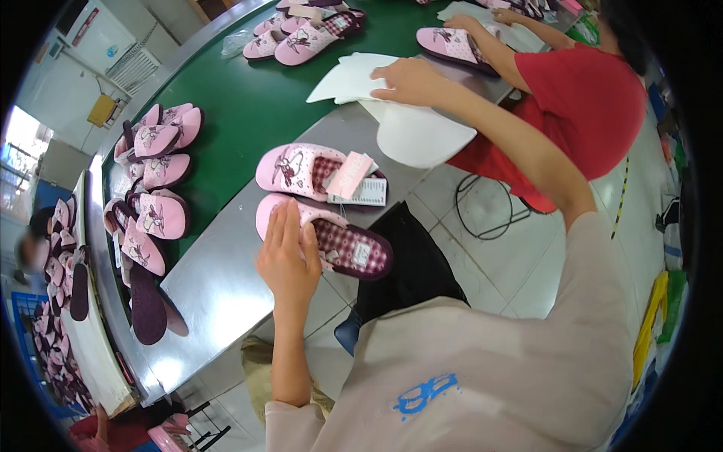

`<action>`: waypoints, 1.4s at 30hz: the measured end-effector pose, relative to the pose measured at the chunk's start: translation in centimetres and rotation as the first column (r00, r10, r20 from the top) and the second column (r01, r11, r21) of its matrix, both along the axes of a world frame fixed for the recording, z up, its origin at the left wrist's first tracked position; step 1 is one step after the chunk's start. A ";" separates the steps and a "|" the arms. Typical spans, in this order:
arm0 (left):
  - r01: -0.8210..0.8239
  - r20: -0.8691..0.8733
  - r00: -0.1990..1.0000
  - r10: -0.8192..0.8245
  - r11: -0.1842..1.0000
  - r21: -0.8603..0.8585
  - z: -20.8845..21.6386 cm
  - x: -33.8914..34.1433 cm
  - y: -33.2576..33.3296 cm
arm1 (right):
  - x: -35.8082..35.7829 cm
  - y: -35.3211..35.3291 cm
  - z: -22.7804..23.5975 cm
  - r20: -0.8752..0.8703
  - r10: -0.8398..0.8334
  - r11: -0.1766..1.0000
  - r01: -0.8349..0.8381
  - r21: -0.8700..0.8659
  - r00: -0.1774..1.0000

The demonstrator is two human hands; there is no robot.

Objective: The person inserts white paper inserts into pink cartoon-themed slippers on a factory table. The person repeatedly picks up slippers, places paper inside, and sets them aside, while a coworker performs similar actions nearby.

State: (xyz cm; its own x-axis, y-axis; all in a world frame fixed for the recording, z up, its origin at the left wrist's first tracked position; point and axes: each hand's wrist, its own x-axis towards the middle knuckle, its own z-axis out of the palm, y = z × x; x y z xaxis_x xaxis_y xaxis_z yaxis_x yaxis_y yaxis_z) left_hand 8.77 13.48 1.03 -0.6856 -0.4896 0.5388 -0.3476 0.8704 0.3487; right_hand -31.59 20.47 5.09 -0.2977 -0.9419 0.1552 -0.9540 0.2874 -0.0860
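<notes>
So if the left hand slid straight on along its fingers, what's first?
The left hand lies on the nearer slipper; straight ahead, it would probably meet the toe end of the farther slipper alongside. Depth is hard to judge here.

Co-worker in red (584, 120), green worktop (233, 105), crumpled clear plastic (236, 44), white tiled floor (482, 275), yellow-and-black floor tape (622, 192)

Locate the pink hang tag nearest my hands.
In the head view, the pink hang tag lies centrally, overlapping a white printed tag, over the slipper beyond the one your left hand touches.
</notes>
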 end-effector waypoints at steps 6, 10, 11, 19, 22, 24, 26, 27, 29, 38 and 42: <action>0.011 -0.017 1.000 -0.010 0.999 0.048 0.4 -0.2 0.4 | -2.0 -8.3 -2.1 0.101 -0.028 0.960 -0.001 0.278 0.994; 0.004 -0.027 1.000 -0.001 0.993 0.122 0.8 -0.1 0.7 | -3.4 -8.1 -1.9 0.168 0.057 0.946 -0.107 0.305 0.984; 0.010 -0.036 0.999 -0.005 0.990 0.137 0.8 -0.1 0.7 | -4.0 -7.5 -2.1 0.174 0.095 0.949 -0.142 0.281 0.980; 0.002 -0.040 0.999 0.002 0.993 0.117 0.5 -0.4 0.5 | -5.9 -5.4 -3.2 0.261 0.168 0.985 -0.149 -0.091 0.951; 0.032 -0.053 0.998 -0.026 0.992 0.124 0.6 -0.3 0.4 | -5.4 -4.5 -4.2 -0.013 0.000 0.876 -0.006 -0.483 1.000; 0.043 -0.032 0.999 -0.039 0.992 0.115 0.9 0.2 0.1 | -1.6 -3.4 -1.2 0.266 -0.052 0.843 0.185 -0.506 0.963; 0.053 -0.038 0.998 -0.046 0.969 0.241 1.2 0.9 -0.1 | 2.6 -1.6 1.0 0.499 0.065 0.779 0.269 -0.567 0.864; 0.063 -0.042 0.998 -0.053 0.951 0.302 1.5 1.2 -0.4 | 4.3 -0.9 1.4 0.572 0.130 0.773 0.279 -0.570 0.810; 0.184 -0.204 0.971 -0.125 0.935 0.303 2.3 1.2 -1.1 | 7.9 0.8 2.1 0.696 0.248 0.766 0.304 -0.567 0.674; 0.542 -0.624 0.781 0.021 0.475 0.694 4.0 -2.1 1.5 | 22.5 9.5 1.7 0.915 0.026 0.999 0.047 -0.008 -0.402; 0.618 -0.676 0.729 -0.112 0.534 0.577 2.0 -1.1 2.4 | 23.6 10.3 1.2 0.886 0.146 0.988 0.102 -0.112 -0.441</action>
State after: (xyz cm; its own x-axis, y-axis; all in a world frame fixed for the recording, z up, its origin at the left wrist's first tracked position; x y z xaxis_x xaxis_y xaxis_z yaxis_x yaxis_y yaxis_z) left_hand 7.67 15.88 3.02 -0.6425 -0.6359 0.4275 0.3875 0.2117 0.8972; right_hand -8.04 30.73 6.28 -0.1030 -0.9683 -0.2277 0.5267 0.1411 -0.8383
